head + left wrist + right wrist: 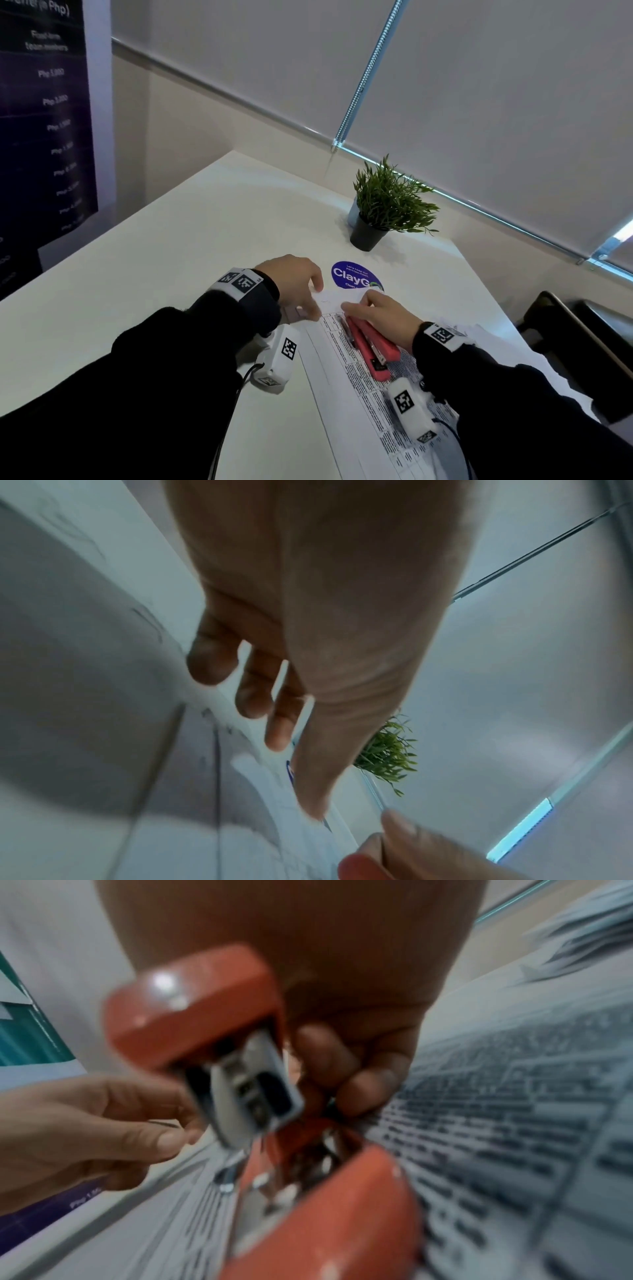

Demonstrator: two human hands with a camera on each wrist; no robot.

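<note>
Red stapler (192,1010), jaws parted, gripped by right hand (380,315) over printed papers (342,394); left hand (294,284) pinches their far corner.

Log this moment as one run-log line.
left hand: pinches printed sheets at top corner | right hand: grips red stapler, nose at same corner | sheets flat on table

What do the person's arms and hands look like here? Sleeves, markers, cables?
The left hand and right hand are bare, no gloves. Black long sleeves reach the wrists. Each wrist has a white band with black square fiducial markers, and a white boxy camera module underneath, tagged the same way. A thin dark cable trails from each module.
</note>
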